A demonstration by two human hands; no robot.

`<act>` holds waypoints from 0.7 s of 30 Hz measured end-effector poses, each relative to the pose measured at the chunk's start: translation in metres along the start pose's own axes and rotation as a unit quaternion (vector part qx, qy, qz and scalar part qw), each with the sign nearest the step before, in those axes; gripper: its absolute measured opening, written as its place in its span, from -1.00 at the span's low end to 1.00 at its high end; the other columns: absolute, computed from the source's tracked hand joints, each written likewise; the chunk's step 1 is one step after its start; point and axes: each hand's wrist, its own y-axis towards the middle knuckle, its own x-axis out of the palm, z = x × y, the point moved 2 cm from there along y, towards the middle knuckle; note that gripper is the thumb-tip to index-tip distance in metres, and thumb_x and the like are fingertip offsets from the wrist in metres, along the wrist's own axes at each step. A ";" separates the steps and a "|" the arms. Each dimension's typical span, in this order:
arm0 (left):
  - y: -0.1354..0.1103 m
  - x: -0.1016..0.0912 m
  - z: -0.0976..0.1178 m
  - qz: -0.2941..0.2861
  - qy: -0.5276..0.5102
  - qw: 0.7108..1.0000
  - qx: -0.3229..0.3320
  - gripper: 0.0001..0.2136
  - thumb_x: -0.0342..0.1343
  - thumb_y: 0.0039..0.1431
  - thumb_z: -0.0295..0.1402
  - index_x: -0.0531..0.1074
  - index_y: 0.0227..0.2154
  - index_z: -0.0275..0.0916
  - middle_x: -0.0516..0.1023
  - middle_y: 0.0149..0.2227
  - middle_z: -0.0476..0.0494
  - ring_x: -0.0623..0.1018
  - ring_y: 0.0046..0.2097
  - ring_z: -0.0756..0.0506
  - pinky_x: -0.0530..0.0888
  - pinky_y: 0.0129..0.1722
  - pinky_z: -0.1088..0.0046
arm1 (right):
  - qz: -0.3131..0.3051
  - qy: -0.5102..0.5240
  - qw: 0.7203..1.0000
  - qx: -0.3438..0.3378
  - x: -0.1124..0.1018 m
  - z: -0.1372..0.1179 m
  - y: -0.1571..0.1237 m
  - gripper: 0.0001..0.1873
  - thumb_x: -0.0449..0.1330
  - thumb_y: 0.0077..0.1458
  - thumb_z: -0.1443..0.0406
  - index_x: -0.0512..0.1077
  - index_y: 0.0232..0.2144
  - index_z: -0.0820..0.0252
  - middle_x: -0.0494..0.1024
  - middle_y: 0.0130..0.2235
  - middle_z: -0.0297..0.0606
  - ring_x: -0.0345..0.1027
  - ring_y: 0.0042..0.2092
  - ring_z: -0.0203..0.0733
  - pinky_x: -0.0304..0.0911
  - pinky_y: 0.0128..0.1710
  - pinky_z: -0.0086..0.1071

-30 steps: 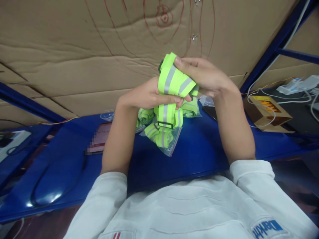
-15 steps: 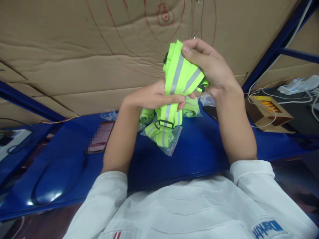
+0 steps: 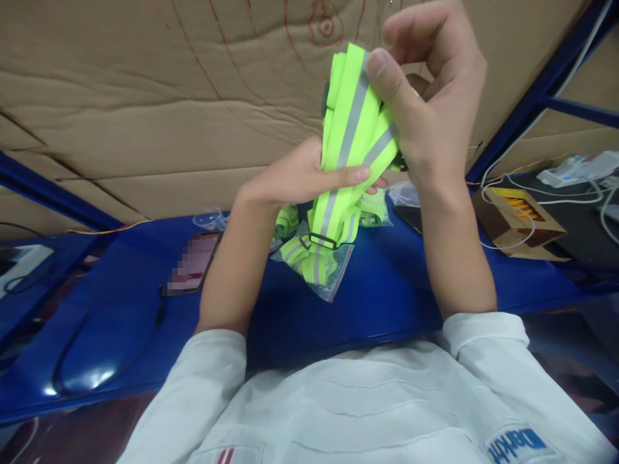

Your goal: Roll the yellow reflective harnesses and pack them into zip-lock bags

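Observation:
A folded neon-yellow reflective strap with grey stripes and black buckles is held upright above the table. My left hand grips its lower middle, thumb across the front and fingers behind. At the strap's upper right is my right hand, its thumb at the strap's edge and its fingers lifted apart from the thumb; part of the strap's side is hidden behind this hand. Below hangs a black slider buckle. Under it, a similar strap in a clear zip bag lies on the blue table.
More bagged yellow straps lie behind my hands. A phone rests left of my left forearm. To the right stand an open cardboard box and white cables. A cardboard wall backs the table.
My right hand has moved up, and its fingers have spread from their hold on the strap's top. The strap and my left hand have risen slightly.

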 end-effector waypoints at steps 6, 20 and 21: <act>-0.007 -0.005 -0.006 -0.170 -0.015 0.983 -0.069 -0.46 0.39 0.16 0.12 0.64 0.00 -0.21 0.68 -0.01 -0.21 0.61 0.15 -0.49 0.61 0.18 -0.16 | -0.038 0.049 0.997 0.041 0.004 0.004 0.001 -0.88 0.16 0.36 0.30 0.48 -0.27 0.07 0.56 -0.21 -0.27 0.47 -0.20 -0.20 0.41 -0.13 -0.31; 0.003 -0.001 -0.007 -0.017 0.031 0.999 0.037 -0.63 0.30 0.31 -0.04 0.61 -0.06 -0.25 0.65 -0.20 -0.13 0.70 -0.08 -0.41 0.68 -0.06 -0.09 | -0.048 -0.096 0.994 -0.010 -0.001 -0.017 -0.004 -0.75 0.21 0.40 0.17 0.47 -0.12 0.28 0.55 -0.06 -0.17 0.47 0.00 -0.17 0.36 0.08 -0.33; 0.003 -0.002 -0.007 -0.012 0.037 0.999 0.034 -0.62 0.31 0.30 -0.04 0.60 -0.07 -0.27 0.65 -0.20 -0.14 0.70 -0.09 -0.41 0.67 -0.04 -0.11 | -0.111 -0.085 0.990 -0.018 -0.005 -0.016 -0.003 -0.63 0.25 0.37 0.17 0.46 0.06 0.35 0.51 0.11 -0.10 0.43 0.14 -0.14 0.34 0.19 -0.30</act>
